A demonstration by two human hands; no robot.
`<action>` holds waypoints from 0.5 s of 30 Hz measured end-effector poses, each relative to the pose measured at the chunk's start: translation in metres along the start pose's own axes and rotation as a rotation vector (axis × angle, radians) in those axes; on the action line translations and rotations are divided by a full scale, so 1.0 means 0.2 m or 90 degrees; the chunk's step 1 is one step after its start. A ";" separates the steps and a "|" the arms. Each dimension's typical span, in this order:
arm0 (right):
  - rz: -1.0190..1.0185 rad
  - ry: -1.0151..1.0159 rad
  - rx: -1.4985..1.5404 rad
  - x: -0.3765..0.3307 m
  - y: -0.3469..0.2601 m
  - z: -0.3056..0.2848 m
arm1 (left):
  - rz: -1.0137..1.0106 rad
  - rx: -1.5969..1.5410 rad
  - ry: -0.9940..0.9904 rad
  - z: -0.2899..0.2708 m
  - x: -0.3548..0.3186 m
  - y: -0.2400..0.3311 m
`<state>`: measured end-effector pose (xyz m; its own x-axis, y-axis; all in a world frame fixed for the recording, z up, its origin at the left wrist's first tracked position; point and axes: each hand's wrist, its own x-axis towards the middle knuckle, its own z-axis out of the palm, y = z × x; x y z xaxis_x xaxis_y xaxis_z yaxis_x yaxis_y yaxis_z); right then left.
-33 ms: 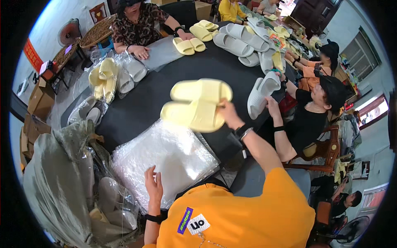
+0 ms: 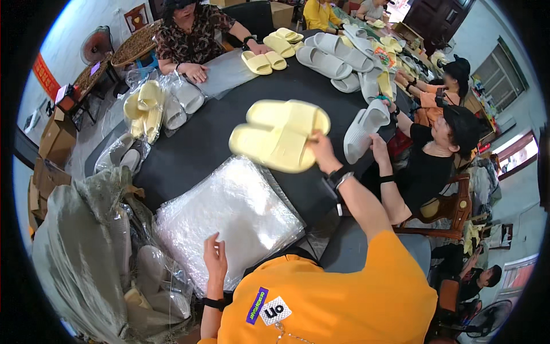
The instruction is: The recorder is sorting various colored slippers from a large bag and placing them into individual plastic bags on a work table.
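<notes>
A pair of pale yellow slippers (image 2: 276, 142) is held above the dark table, side by side. My right hand (image 2: 322, 151) grips them at the strap edge of the nearer slipper. Over the near left edge of a stack of clear plastic bags (image 2: 240, 215), my left hand (image 2: 215, 257) hovers with its fingers loosely bent and apart, nothing in it. I cannot tell whether its fingertips touch the plastic.
Bagged yellow slippers (image 2: 144, 109) and grey ones stand on the table's left side. Grey slippers (image 2: 327, 54) are piled at the far right. A large sack (image 2: 86, 252) of bagged slippers is at my left. Co-workers sit opposite and at right, one holding a grey slipper (image 2: 362, 135).
My right hand has moved the yellow slippers slightly away from me and to the right, tilting them a little. My left hand has shifted only slightly.
</notes>
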<state>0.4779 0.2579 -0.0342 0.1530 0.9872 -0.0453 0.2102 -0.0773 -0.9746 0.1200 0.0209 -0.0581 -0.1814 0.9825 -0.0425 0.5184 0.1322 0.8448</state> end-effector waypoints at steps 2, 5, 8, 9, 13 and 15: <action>-0.046 0.105 0.043 0.17 0.06 -0.08 | 0.006 -0.020 0.020 0.05 -0.02 -0.06; 0.014 0.066 -0.169 0.20 0.00 -0.01 | 0.080 0.060 -0.023 0.06 -0.09 -0.10; -0.147 -0.131 -0.375 -0.04 -0.01 0.23 | 0.075 0.113 -0.041 0.05 -0.12 -0.13; -0.203 -0.205 -0.428 -0.16 -0.02 0.31 | 0.070 0.121 -0.039 0.05 -0.11 -0.11; -0.404 -0.427 -0.618 -0.64 0.06 0.59 | 0.185 0.116 0.054 -0.04 -0.10 0.04; -0.481 -0.533 -0.640 -0.85 0.11 0.67 | 0.168 0.145 0.130 -0.14 -0.15 0.14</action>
<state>0.3267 0.1078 -0.0771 -0.7957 0.6025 -0.0626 0.5923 0.7521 -0.2890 0.1167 -0.0077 -0.0192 -0.1681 0.9434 0.2860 0.7373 -0.0722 0.6717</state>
